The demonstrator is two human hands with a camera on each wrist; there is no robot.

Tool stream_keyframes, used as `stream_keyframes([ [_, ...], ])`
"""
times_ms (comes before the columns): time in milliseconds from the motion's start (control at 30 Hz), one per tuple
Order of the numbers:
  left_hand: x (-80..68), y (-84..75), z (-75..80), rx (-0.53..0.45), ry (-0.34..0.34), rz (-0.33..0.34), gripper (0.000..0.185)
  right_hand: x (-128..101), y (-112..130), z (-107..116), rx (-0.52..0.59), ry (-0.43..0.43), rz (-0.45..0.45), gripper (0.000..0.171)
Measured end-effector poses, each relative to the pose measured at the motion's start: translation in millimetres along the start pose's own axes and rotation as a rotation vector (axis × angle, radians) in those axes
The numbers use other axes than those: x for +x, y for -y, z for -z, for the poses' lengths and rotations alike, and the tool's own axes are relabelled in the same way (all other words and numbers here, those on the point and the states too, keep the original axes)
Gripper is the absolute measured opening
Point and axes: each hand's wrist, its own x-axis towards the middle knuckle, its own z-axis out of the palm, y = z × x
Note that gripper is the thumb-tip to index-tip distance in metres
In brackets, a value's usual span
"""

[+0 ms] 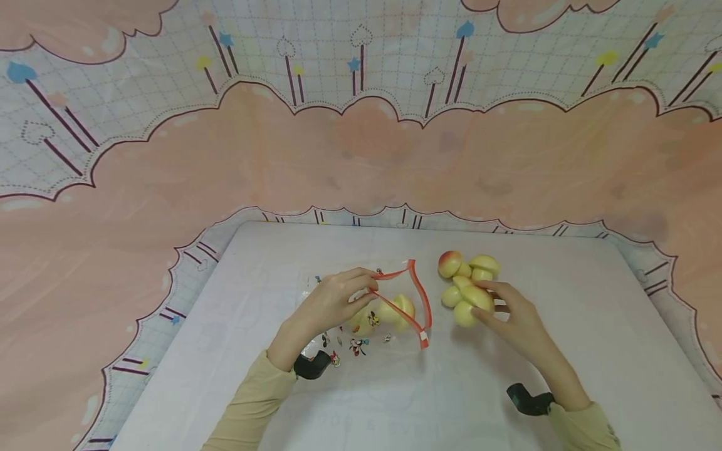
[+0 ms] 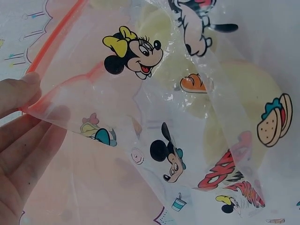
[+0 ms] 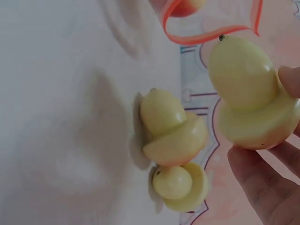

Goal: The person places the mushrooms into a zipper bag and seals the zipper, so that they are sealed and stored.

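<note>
My left hand (image 1: 344,294) pinches the red zip edge of a clear plastic bag (image 2: 173,136) printed with cartoon figures. The bag's mouth, edged by a red strip (image 1: 420,294), gapes toward the right. Inside lie pale yellow model mushrooms (image 1: 397,311), seen blurred through the film. To the right of the bag, my right hand (image 1: 516,319) grips a yellow model mushroom (image 3: 246,89) between thumb and fingers, raised off the table in the right wrist view. More model mushrooms (image 3: 164,124) rest on the table beyond it, one with a reddish cap (image 1: 450,263).
The white table (image 1: 592,300) spreads beneath both hands. Behind and around it hangs a pink and white patterned cloth (image 1: 361,163). A black curved piece shows at each wrist, next to the beige sleeves (image 1: 248,394).
</note>
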Motion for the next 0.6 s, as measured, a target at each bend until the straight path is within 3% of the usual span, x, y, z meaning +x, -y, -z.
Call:
stream_keyframes([
  [600, 2.3, -2.7, -2.8, -0.013, 0.018, -0.003, 0.011, 16, 25, -26, 0.099, 0.062, 0.000, 0.047],
])
